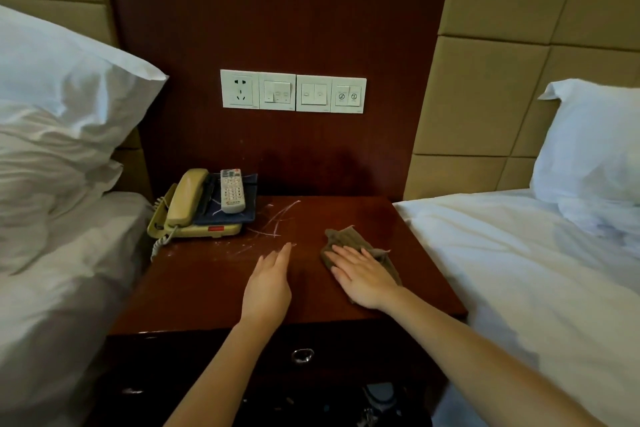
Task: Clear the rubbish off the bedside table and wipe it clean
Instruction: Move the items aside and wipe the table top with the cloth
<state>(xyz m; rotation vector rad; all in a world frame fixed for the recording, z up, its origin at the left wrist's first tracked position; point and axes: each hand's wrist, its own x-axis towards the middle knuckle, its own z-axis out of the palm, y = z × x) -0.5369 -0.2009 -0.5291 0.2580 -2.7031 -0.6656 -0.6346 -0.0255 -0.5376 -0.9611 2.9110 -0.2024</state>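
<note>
Right hand (363,276) presses flat on the cloth (346,239), fingers extended, ungripped; white smears (277,222) lie at its ten o'clock, nearer the open, empty left hand (268,282).

No legible text or labels

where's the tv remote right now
In the head view the remote lies at the back left of the bedside table, on a dark blue tray resting on the yellow telephone, just right of its handset.
</note>
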